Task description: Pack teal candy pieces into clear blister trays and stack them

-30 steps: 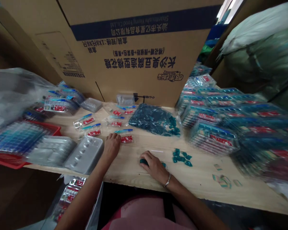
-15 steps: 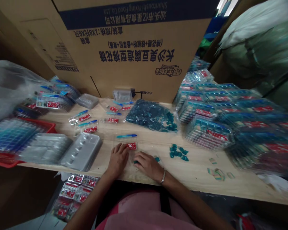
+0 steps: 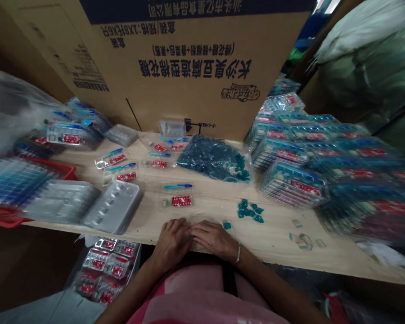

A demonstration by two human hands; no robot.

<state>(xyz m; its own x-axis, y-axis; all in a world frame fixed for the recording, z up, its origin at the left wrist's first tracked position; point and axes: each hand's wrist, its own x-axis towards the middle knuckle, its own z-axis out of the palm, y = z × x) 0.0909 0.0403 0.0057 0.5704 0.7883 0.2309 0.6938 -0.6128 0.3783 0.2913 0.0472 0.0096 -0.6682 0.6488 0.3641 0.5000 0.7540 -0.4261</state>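
Head view: a corrugated carton [image 3: 195, 54] with inverted blue and black Chinese print stands upright behind a pale wooden workbench [image 3: 276, 238]. Stacked clear blister packs [image 3: 292, 184] occupy the right side of the bench. A red tray [image 3: 67, 171] at the left lies partly beneath grey plastic inserts [image 3: 113, 207]. Further blister packs [image 3: 106, 270] sit below the near bench edge, beside the person's pink garment [image 3: 195, 292].

At mid-bench, a clear bag of teal pieces [image 3: 212, 159] rests behind a loose cluster of teal pieces [image 3: 248, 210]. A small open packet [image 3: 177, 195] containing a blue stick and a red label lies directly ahead of the hands.

Change from the earlier head views: both hands have moved to the near bench edge and now meet. The left hand [image 3: 171, 238] and right hand [image 3: 214, 238] rest with fingers lightly curled and fingertips touching or nearly touching, over a clear film pouch [image 3: 202, 218]. A single teal piece [image 3: 227, 225] lies just beyond the right fingers.

Hidden: the hands cover the middle of the pouch, and its edges are hard to make out. Whether either hand is pinching the film cannot be determined.
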